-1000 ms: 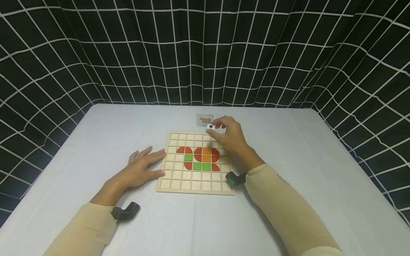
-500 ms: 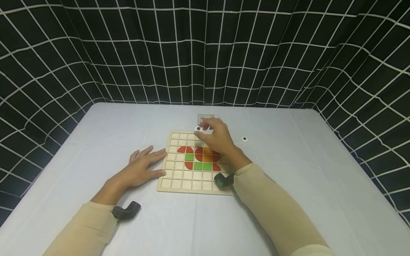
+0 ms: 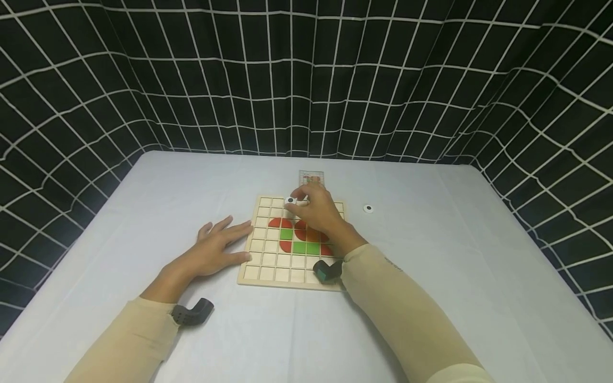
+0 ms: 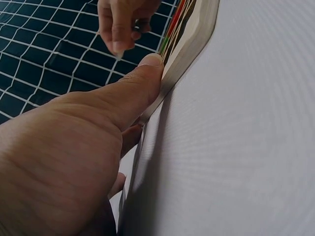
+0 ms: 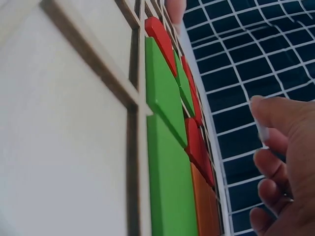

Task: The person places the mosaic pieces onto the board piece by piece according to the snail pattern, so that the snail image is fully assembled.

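Note:
A square wooden grid board (image 3: pixel 268 259) lies on the table, with red, green and orange pieces set in its middle cells. My right hand (image 3: pixel 317 211) pinches a white tile with a black dot (image 3: pixel 289 200) between thumb and fingertips, held over the board's far rows. From the right wrist, that tile shows edge-on and the remaining fingers are bent. Spread and mostly straight, my left hand (image 3: pixel 213 251) rests on the table with its fingertips at the board's left side. In the left wrist view its thumb (image 4: pixel 140 81) presses the board's edge.
Behind the board lies a small clear-edged card (image 3: pixel 311 175) with a coloured picture, partly covered by the right hand. A second white tile with a black dot (image 3: pixel 368 208) sits to the right of the board. Black curtains with white grid lines (image 3: pixel 268 80) surround the table.
My right hand has carried the white dotted tile leftward and a little nearer, over the board's far rows. The second dotted tile, hidden at first, has come into sight. The left hand stays put.

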A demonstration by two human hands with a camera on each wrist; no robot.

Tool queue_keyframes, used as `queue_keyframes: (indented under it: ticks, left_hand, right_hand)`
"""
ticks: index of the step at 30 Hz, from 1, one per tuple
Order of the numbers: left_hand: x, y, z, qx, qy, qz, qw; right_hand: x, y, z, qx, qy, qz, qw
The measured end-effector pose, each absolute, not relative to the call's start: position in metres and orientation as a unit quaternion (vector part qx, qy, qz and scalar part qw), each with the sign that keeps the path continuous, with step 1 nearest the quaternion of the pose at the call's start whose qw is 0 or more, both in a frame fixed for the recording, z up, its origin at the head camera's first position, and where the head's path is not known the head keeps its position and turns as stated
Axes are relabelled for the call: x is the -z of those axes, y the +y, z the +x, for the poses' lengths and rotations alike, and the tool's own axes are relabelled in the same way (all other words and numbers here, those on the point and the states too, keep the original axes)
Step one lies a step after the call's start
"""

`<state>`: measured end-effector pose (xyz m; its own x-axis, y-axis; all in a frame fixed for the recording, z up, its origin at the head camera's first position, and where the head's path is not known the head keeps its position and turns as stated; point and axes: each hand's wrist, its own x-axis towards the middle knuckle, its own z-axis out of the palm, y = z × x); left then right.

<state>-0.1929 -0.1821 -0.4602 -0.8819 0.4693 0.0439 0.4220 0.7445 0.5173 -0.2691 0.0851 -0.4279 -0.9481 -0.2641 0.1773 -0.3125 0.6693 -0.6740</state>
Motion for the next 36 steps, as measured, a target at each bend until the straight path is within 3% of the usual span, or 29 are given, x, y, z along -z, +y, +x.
queue_keyframes:
  ticks: [16,36]
  left_hand:
    - [0.464,-0.183,-0.194,-0.265,0.933,0.239,0.045]
    - [0.463,-0.183,-0.194,-0.268,0.932,0.241,0.040]
  right_hand:
    - [0.451,0.081,-0.275,-0.331,-0.928,0.170,0.018]
    - [0.452,0.079,-0.274,-0.295,-0.942,0.160,0.013]
